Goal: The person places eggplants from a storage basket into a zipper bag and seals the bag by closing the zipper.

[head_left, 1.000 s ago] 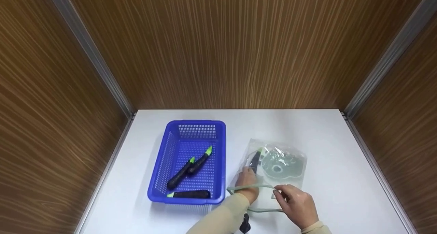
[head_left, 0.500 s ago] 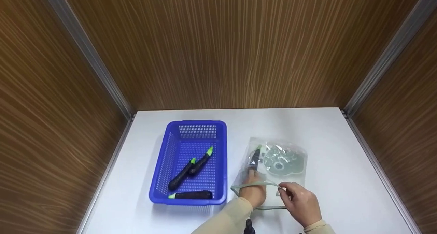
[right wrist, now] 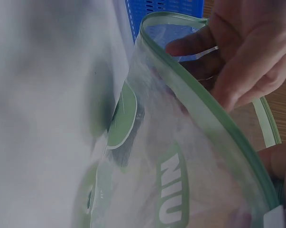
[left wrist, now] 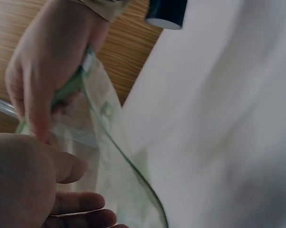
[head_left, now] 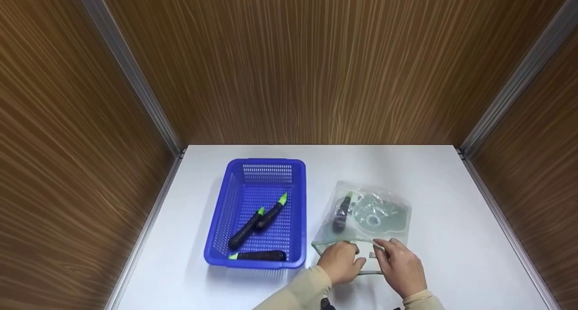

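A clear zip bag (head_left: 393,242) with green print and a green rim lies on the white table, its mouth spread toward me. Inside it, toward the left, rests a dark eggplant (head_left: 342,215) with a light green tip. My right hand (head_left: 402,265) pinches the rim of the bag at the right of the mouth. At the mouth's left part is my left hand (head_left: 341,262), fingers loosely bent with nothing in them. In the right wrist view the left hand (right wrist: 256,52) reaches over the green rim, and the white zip slider (right wrist: 274,218) shows low at right.
Left of the bag stands a blue plastic basket (head_left: 301,201). It holds an eggplant (head_left: 244,233) leaning against another eggplant (head_left: 273,213), and one more eggplant (head_left: 264,255) along the near wall. Wood-grain panels (head_left: 316,66) enclose the table at the back and sides.
My left hand has let go of the eggplant inside the bag and drawn back to the mouth. The right hand has kept its pinch on the rim. The view has shifted slightly.
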The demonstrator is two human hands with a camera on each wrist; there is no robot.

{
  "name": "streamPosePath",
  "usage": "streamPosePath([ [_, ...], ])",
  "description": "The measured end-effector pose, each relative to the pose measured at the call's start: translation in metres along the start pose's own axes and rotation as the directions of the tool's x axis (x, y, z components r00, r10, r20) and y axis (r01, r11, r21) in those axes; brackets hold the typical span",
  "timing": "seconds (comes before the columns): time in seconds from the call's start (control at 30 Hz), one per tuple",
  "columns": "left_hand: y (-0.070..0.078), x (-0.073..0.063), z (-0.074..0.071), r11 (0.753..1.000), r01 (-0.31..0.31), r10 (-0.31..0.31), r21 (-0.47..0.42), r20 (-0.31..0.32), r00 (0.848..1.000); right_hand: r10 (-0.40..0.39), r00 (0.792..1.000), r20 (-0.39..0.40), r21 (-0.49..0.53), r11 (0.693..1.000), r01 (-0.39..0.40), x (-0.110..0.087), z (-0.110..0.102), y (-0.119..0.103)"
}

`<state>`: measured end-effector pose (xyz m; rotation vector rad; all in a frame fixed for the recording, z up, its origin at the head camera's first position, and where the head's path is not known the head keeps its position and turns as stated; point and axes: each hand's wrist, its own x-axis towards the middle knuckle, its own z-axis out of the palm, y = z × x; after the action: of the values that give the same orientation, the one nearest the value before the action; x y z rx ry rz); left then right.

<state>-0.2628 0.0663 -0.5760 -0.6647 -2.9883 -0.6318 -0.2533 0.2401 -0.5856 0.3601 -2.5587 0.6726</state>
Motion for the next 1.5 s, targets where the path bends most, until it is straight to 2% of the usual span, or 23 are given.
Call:
streamPosePath([
  [0.13, 0.001, -0.004, -0.014, 0.999, -0.035, 0.035, -0.003, 0.007, 0.999, 0.033, 0.999, 0.009, 0.002, 0.999, -0.033, 0.001, 0.000, 0.001],
  [0.37, -0.004, -0.012, -0.040, 0.996, -0.066, 0.066, -0.051, 0.000, 0.998, 0.023, 1.000, -0.010, 0.009, 1.000, -0.023, 0.000, 0.000, 0.004],
  [0.6, -0.024, -0.014, -0.063, 0.993, -0.002, -0.002, -0.116, -0.033, 0.999, 0.069, 0.998, 0.009, 0.015, 0.998, -0.069, 0.002, -0.001, 0.004],
  [1.0, -0.074, -0.024, -0.093, 0.997, 0.077, -0.080, -0.031, -0.138, 0.987, 0.063, 0.998, -0.008, 0.024, 0.998, -0.063, 0.001, -0.004, 0.005],
  [1.13, -0.089, -0.027, -0.104, 0.990, 0.137, -0.139, -0.021, -0.132, 0.982, 0.075, 0.997, -0.002, 0.020, 0.997, -0.075, 0.000, -0.004, 0.006],
  [1.37, -0.119, -0.030, -0.119, 0.968, 0.238, -0.244, -0.083, -0.068, 0.967, 0.033, 0.999, -0.038, 0.029, 0.999, -0.032, -0.001, -0.008, 0.006],
  [1.5, -0.136, -0.031, -0.126, 0.955, 0.280, -0.287, -0.092, -0.062, 0.956, 0.037, 0.999, -0.033, 0.025, 0.999, -0.037, -0.001, -0.009, 0.006],
])
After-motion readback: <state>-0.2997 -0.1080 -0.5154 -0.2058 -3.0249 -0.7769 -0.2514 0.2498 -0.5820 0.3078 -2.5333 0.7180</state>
